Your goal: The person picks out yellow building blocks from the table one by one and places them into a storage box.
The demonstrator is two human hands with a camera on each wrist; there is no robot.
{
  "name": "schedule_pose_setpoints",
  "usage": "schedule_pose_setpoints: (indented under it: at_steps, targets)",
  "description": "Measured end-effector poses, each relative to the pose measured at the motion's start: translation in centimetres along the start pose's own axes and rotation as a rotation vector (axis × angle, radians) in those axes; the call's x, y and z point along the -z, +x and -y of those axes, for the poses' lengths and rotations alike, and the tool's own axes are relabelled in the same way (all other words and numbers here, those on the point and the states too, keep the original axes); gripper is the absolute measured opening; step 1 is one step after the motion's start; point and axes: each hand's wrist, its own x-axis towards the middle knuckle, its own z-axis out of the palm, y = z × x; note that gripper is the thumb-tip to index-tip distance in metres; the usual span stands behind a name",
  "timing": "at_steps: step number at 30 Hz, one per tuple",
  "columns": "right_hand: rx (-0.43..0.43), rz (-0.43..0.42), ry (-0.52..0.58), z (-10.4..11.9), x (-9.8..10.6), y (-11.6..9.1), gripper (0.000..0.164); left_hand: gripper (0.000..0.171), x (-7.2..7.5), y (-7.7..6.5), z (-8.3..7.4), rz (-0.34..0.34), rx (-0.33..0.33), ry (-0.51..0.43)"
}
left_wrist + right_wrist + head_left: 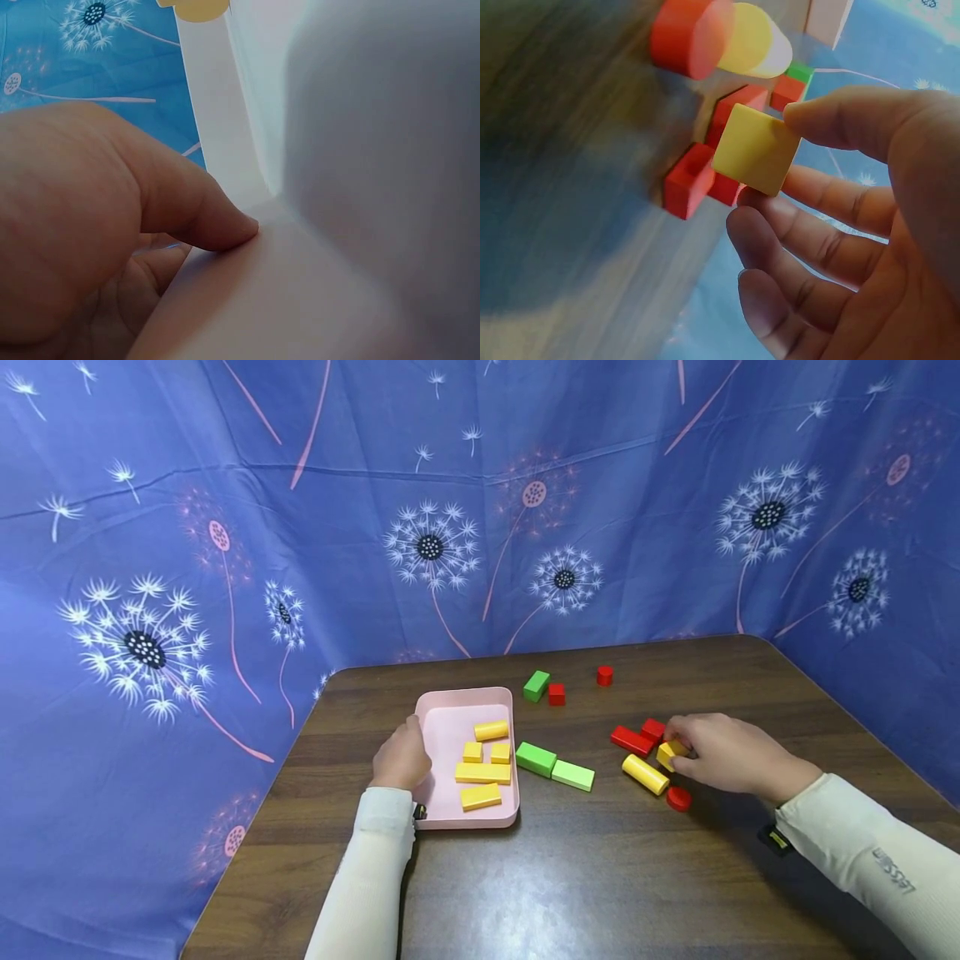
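My right hand pinches a yellow block between thumb and fingers, over the right part of the table. Close by it lie a yellow cylinder, a red disc, a long red block and a smaller red block. On the left, my left hand grips the side wall of a shallow pink tray. The left wrist view shows its thumb pressed on the inner face of that wall, other fingers outside. Several yellow blocks and a yellow cylinder lie in the tray.
Right of the tray, a green block and a light green block lie end to end. Farther back are another green block, a red cube and a red cylinder. A blue dandelion-print cloth hangs behind the wooden table.
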Motion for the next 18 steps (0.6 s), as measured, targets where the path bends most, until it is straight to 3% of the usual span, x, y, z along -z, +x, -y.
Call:
schedule_pose_setpoints:
  at_steps: [18]
  targets:
    - [0.087,-0.068,-0.02,4.1,2.9,2.1,0.022,0.07,0.0,0.0,0.1,-0.003,0.002,0.0]
